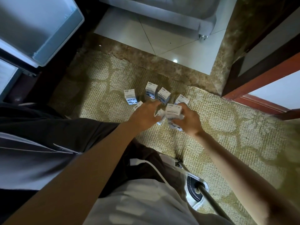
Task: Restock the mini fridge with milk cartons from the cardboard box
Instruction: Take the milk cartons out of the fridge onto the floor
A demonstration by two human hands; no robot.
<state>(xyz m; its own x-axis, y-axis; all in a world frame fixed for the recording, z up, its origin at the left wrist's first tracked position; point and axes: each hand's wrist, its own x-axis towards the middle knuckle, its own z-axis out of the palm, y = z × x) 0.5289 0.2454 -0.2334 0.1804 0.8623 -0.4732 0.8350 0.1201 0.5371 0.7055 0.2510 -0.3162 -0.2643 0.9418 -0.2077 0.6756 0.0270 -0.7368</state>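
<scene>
Several small white milk cartons with blue print stand on the patterned carpet (211,120); one (129,96) is at the left, two more (151,90) (164,95) stand behind my hands. My right hand (189,120) grips a carton (173,111) held above the floor. My left hand (145,113) reaches beside it, fingers on another carton (159,116); how firmly it holds is unclear. The open mini fridge door (53,38) is at the upper left. No cardboard box is in view.
A grey sofa (162,15) on wheels stands on the white tiles at the top. A dark wooden door frame (259,65) runs along the right. My legs and a white cable (151,166) fill the lower part of the view.
</scene>
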